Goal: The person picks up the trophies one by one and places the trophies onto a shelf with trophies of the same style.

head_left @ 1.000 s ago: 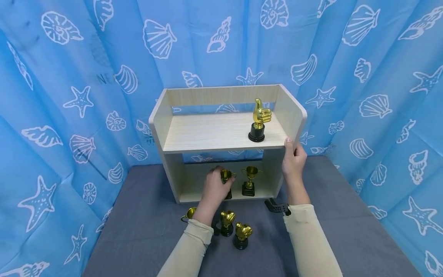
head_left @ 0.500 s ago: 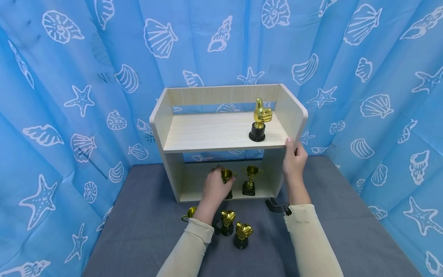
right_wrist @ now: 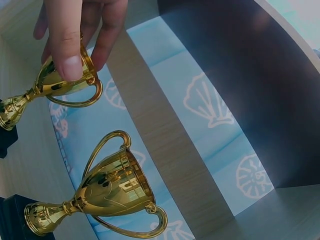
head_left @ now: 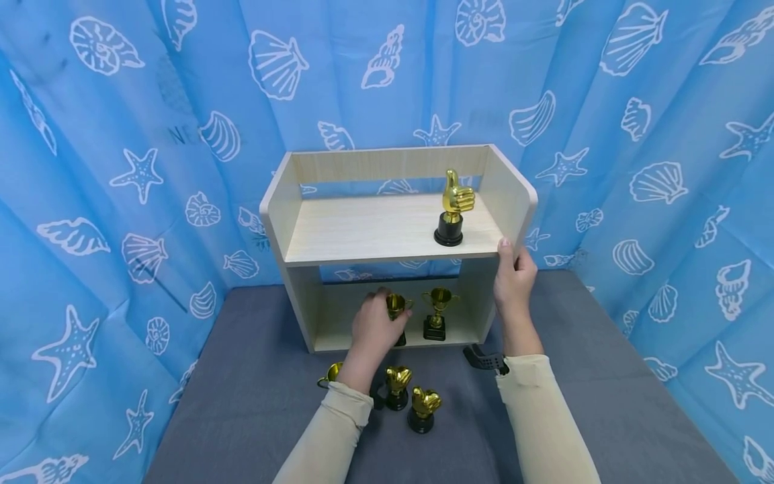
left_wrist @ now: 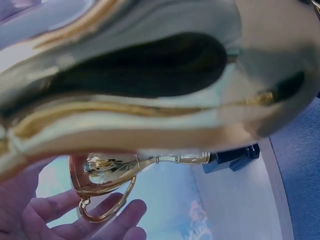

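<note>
Your left hand (head_left: 375, 324) reaches into the lower bay of the shelf (head_left: 357, 228), bent around the cup (head_left: 396, 304): thumb on the near side of the bowl, fingers behind, opened no wider than the bowl between them. The cup lies just right of your palm. Its long axis runs close to upright, bowl up and dark base down, near the front edge of the lower board (head_left: 338, 333). I cannot tell whether the base touches that board, since your hand hides part of it.

The relation that seems to matter most is sideways: the 2nd cup (head_left: 438, 302) stands upright to the right of yours, near but apart, a handle of each facing across the gap. Of your 2 hands, the left is clearly nearer to both cups. Your right hand (head_left: 514, 279) is farther right, beyond the 2nd cup, and grips the front edge of the right panel (head_left: 508, 195), with no hold on any cup. Below your left wrist, on the table (head_left: 242, 403), the 3rd cup (head_left: 334, 370) is partly hidden.
</note>
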Action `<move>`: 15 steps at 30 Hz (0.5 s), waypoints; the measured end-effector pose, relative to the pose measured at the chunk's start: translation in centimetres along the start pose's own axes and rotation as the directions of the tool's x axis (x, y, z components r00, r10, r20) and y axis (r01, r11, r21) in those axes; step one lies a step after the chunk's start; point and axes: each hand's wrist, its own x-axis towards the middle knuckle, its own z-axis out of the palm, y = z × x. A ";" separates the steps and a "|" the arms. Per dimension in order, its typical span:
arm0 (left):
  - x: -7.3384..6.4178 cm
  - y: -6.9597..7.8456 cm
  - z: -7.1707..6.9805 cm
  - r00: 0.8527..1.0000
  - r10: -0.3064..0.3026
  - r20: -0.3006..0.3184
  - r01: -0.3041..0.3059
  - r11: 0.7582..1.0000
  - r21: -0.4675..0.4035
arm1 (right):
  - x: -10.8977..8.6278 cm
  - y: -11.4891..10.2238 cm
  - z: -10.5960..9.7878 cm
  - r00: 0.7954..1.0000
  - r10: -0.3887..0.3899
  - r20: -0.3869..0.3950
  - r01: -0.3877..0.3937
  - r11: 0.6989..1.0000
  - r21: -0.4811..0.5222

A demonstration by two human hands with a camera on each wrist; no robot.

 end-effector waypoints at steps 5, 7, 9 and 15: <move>-0.2 0.1 -0.3 1.000 -0.005 0.000 0.005 1.000 0.013 | -0.1 -0.1 0.0 1.000 -0.003 0.008 0.003 1.000 -0.002; -0.3 0.0 -0.4 1.000 -0.008 0.002 0.008 1.000 0.017 | -0.1 -0.1 0.0 1.000 0.001 0.011 -0.001 1.000 -0.003; -0.3 -0.1 -0.4 1.000 -0.013 0.006 0.012 1.000 0.020 | -0.1 0.0 -0.1 1.000 0.005 0.014 -0.005 1.000 -0.004; -0.5 -0.4 -0.5 1.000 -0.021 0.015 0.021 1.000 0.019 | -0.2 0.0 -0.1 1.000 0.005 0.011 -0.005 1.000 -0.005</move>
